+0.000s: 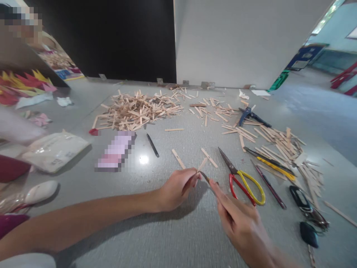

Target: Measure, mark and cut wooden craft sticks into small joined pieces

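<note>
My left hand (181,188) is closed, pinching a small flat wooden stick (202,163) between thumb and fingers. My right hand (237,219) grips a slim dark-bladed knife (205,178), its tip at the stick beside my left fingertips; most of its handle is hidden in the fist. Just beyond the hands lie two more wooden sticks, one with a slot (178,159) and one (209,158) to its right. Scissors (237,175) with one red and one yellow handle rest beside my right hand.
A heap of wooden sticks (136,109) lies at the back left, with more scattered right. Dark pliers (252,116), a yellow cutter (275,167), a pencil (269,185), keys (309,234), a black pen (152,145) and a plastic packet (57,149) surround the work. Upright panels (237,41) stand behind.
</note>
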The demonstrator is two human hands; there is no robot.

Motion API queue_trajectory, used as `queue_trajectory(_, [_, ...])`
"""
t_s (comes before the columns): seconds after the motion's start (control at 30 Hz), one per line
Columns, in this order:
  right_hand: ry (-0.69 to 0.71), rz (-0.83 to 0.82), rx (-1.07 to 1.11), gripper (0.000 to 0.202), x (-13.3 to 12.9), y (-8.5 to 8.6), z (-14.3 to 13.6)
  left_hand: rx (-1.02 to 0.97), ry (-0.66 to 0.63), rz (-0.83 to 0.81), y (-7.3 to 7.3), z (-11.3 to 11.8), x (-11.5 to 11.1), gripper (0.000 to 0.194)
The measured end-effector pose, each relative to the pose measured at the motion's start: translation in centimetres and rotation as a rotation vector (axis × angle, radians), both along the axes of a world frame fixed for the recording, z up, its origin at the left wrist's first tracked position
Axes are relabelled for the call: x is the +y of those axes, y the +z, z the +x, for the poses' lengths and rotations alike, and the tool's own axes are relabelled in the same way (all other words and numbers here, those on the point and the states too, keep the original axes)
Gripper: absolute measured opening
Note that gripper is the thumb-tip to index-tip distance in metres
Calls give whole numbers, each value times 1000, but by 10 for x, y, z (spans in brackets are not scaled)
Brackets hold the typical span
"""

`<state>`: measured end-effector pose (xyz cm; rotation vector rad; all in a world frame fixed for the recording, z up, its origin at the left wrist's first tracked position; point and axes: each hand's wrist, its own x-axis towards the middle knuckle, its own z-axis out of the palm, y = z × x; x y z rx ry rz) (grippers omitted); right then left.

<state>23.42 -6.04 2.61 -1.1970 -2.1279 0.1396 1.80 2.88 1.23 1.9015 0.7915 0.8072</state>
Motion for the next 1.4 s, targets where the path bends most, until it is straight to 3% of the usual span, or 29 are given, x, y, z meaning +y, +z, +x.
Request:
queue_trajectory(0.1, [-3, 43, -39, 50, -1, -2, 0, -10, 4, -14, -1, 1, -1, 35])
queue_trajectory(0.23, [-5, -28, 77, 49, 0, -2, -3, -38, -17, -93, 4, 1, -1, 44])
queue_trajectory(0.57, [-25, 7, 178, 60, 3, -10, -8, -262, -215, -527, 16, 2, 4, 63])
queue_trajectory(1.07, [-21, -84, 211, 43, 9, -7, -5, -276, -270, -643, 17, 1, 12, 63])
queue_trajectory(1.23, [-10, -82, 202, 44, 14, -8, -2, -295, -172, -723, 11, 2, 15, 61])
queue_trajectory(1.4, [-9, -79, 185, 46, 13, -9, -1, -291, -143, -641, 12, 1, 14, 56])
